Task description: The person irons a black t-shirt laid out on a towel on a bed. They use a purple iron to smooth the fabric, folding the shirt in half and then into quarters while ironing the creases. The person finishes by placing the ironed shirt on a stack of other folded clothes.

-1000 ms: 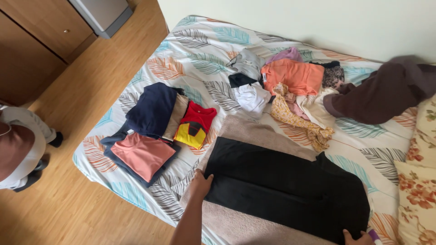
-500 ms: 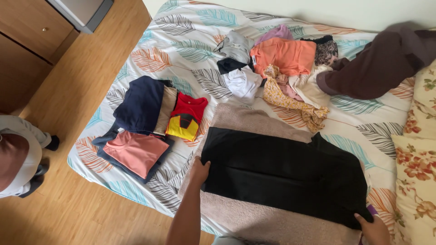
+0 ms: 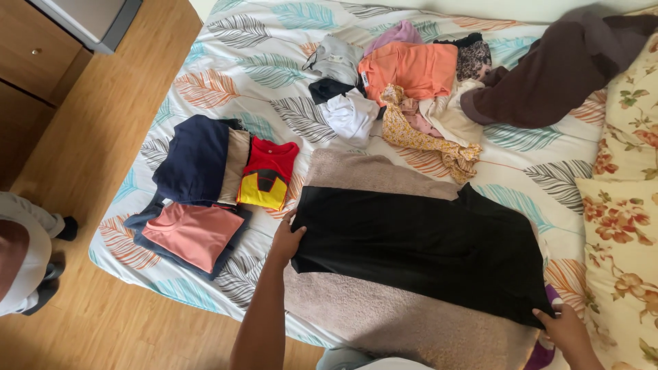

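Note:
A black garment (image 3: 418, 243) lies spread flat across a beige towel (image 3: 384, 312) on the bed (image 3: 226, 41). My left hand (image 3: 286, 241) grips the garment's left edge. My right hand (image 3: 565, 327) holds its right lower corner near a purple item (image 3: 541, 355). To the left lie folded clothes: a navy piece (image 3: 195, 159), a red and yellow shirt (image 3: 269, 173) and a pink shirt (image 3: 193, 233).
A heap of unfolded clothes (image 3: 404, 89) sits at the far side of the bed, with a brown garment (image 3: 555, 68) to its right. Floral pillows (image 3: 620, 226) line the right edge. A wooden dresser (image 3: 41, 62) and another person (image 3: 27, 250) are at the left on the wooden floor.
The view has shifted closer over the bed. Both hands stay on the black garment's edges, which lies about as before.

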